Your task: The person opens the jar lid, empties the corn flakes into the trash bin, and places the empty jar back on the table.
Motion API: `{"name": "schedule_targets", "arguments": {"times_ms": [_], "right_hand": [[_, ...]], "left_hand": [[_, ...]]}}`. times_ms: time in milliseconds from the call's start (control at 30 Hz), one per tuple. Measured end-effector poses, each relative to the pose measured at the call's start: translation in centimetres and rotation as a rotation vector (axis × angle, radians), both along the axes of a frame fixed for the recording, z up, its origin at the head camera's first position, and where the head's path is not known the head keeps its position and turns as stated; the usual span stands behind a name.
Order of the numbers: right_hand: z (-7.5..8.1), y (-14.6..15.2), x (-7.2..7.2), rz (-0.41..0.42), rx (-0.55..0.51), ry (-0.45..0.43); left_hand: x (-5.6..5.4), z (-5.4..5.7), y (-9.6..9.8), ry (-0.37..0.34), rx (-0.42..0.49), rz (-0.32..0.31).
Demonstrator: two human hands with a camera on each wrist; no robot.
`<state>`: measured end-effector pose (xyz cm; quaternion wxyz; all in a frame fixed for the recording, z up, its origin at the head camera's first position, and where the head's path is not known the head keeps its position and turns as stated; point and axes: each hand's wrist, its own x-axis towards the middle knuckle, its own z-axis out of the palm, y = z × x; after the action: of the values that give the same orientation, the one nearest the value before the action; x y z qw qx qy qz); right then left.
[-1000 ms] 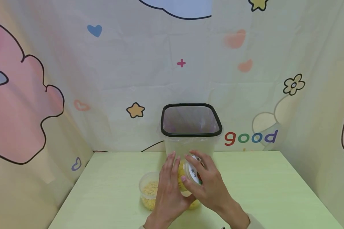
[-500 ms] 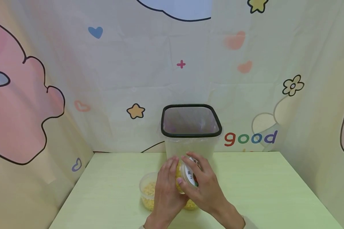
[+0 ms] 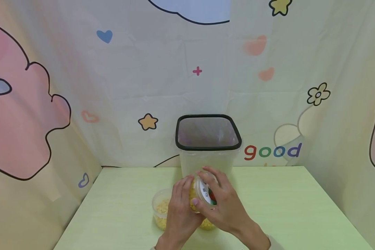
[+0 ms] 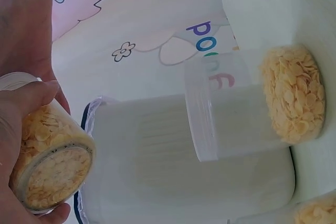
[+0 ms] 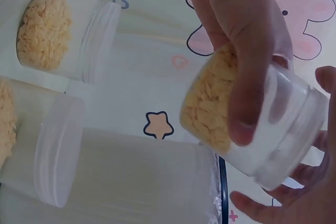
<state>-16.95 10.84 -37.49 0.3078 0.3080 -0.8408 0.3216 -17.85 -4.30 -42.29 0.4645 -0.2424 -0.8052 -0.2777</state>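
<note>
We note both bare hands meeting over the near part of the table, a flat pale-green surface [image 3: 268, 199]. Between them, raised above it, is a clear cylindrical plastic jar of yellow flakes [image 4: 55, 156], tilted well off upright: its base points to the left hand's side, and its round lid with a white label printed in red, green and dark characters [image 3: 205, 193] faces the right. We see the left hand [image 3: 184, 205] grasping the body of this jar, fingers wrapped about it. The right hand [image 3: 226, 203] grasps the lid end, thumb on the near side and the other fingers over the far side. From the right wrist view we record the flakes gathered toward the base, with clear space toward the lid. Two similar part-filled jars stand upright on the table: a left-hand clear round plastic jar [image 3: 160, 215], just beside the left hand in the head view, and a second clear round plastic jar [image 3: 207, 225], mostly hidden below the hands. Behind them we log a tall translucent square plastic bin with a black rim [image 3: 208, 148], standing before a pale printed fabric backdrop [image 3: 143, 69].
</note>
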Motion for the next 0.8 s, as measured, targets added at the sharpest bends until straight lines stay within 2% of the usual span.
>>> {"name": "schedule_targets", "arguments": {"times_ms": [200,367,567,800], "right_hand": [[0.9,0.9,0.5,-0.09,0.052,-0.016],[0.9,1.2,0.7,-0.121,0.057,-0.095],[0.8,1.4,0.7,-0.117,0.048,-0.179],[0.9,1.6,0.6,-0.062,0.029,-0.213]], "left_hand": [[-0.1,-0.2,-0.3,-0.003,-0.019,0.025],[-0.3,-0.5,-0.5,0.017,-0.043,0.051],[-0.5,-0.7,-0.5,0.052,-0.06,0.044],[-0.5,-0.8,-0.7,0.048,-0.1,0.058]]}}
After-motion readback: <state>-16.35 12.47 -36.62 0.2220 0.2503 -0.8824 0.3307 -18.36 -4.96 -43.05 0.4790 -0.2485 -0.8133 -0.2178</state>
